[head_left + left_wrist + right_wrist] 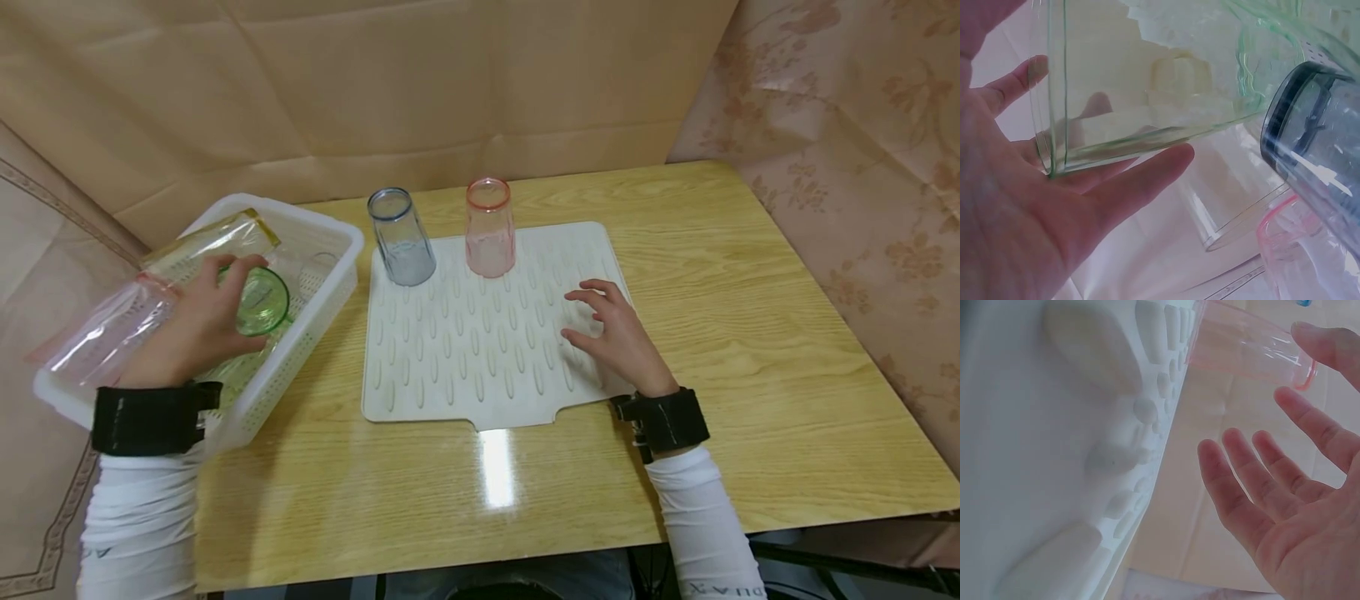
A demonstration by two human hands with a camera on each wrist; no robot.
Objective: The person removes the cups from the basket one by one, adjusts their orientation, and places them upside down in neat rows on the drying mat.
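My left hand reaches down into the white basket, fingers and thumb spread around a green-tinted drinking glass. In the left wrist view the glass end stands close to the palm, with extended fingers beside and behind it. A dark-blue-rimmed glass and a pink-edged glass are close by there. My right hand hovers above the right side of a white ribbed draining mat, fingers spread and holding nothing. Toward the mat's back, a blue-rimmed glass and a pink glass stand side by side.
An amber-edged glass and a pink glass lean over the basket's left side. The basket sits at the left end of a wooden table. Beige cloth hangs behind the table.
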